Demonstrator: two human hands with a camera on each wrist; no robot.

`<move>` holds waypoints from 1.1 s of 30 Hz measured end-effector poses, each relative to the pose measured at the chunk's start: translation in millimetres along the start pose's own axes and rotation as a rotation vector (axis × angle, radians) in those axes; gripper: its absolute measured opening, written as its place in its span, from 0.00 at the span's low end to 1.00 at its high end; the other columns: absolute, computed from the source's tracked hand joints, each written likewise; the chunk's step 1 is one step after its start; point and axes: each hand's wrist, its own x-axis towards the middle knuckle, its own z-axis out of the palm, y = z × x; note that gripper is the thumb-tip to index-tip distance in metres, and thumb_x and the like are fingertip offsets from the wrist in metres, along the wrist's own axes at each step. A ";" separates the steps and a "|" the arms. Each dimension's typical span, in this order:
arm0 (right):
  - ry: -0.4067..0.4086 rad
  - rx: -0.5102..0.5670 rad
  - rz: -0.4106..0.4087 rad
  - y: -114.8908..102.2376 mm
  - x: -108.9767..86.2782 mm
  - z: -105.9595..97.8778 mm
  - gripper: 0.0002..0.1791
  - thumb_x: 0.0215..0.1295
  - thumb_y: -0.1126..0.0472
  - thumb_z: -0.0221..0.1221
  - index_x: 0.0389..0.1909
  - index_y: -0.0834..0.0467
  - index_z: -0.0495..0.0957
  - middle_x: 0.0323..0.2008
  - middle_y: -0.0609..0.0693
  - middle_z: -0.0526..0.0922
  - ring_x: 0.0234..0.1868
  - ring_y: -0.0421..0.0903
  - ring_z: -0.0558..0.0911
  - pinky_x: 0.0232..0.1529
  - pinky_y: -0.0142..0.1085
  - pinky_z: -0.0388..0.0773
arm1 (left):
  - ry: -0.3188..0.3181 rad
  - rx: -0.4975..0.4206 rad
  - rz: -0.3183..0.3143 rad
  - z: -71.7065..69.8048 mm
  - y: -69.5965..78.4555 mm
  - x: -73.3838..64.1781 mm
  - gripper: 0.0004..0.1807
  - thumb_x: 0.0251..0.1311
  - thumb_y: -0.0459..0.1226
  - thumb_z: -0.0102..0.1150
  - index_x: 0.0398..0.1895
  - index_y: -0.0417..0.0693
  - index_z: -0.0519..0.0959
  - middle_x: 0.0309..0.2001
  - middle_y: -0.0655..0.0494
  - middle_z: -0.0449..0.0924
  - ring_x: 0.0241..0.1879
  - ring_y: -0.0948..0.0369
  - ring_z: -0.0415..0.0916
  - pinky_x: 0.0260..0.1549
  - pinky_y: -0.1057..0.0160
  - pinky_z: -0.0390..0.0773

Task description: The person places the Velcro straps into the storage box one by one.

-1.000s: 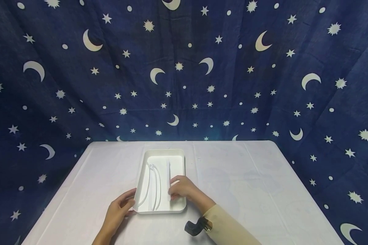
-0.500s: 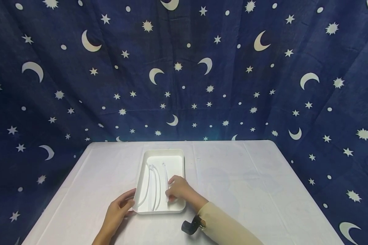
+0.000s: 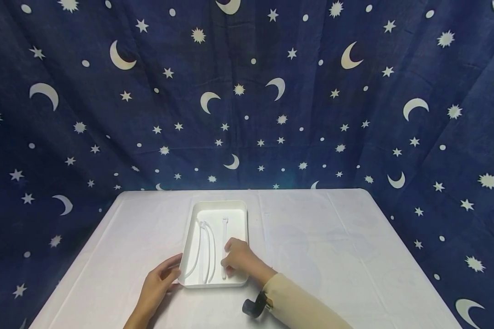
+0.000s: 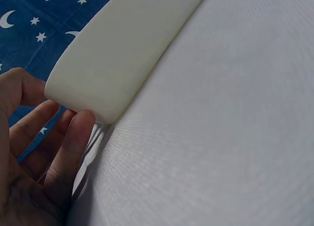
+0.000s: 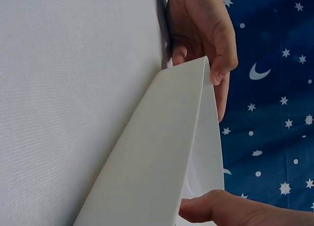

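A shallow white tray [image 3: 185, 242] stands on the table in the head view. My left hand [image 3: 158, 281] holds its near left corner, fingers and thumb about the corner; the left wrist view shows these fingers [image 4: 81, 132] against the wall. Over the tray's right part, my right hand [image 3: 240, 258] pinches a white cable tie [image 3: 224, 230] low on its strap. Its square head points to the far end. Several more white cable ties [image 3: 207, 246] lie bunched in the left half, heads together. In the right wrist view the tray wall hides most of the inside.
A white cloth covers the table [image 3: 333, 246] around the tray. Behind it hangs a dark blue curtain [image 3: 247, 109] with moons and stars. A black device [image 3: 255, 307] is worn at the right wrist.
The cable tie under my right hand shifted slightly left, tilted, and now lies straight with its flat head showing. My right hand moved a little left and nearer; the left stayed still.
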 end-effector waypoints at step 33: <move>0.207 0.069 0.161 73.4 -6.4 -105.4 0.22 0.50 0.66 0.65 0.49 0.67 0.78 0.24 0.52 0.84 0.22 0.46 0.84 0.27 0.33 0.80 | 0.016 0.050 -0.001 1.0 -0.5 0.9 0.27 0.62 0.42 0.63 0.64 0.46 0.73 0.62 0.43 0.76 0.53 0.48 0.80 0.35 0.67 0.87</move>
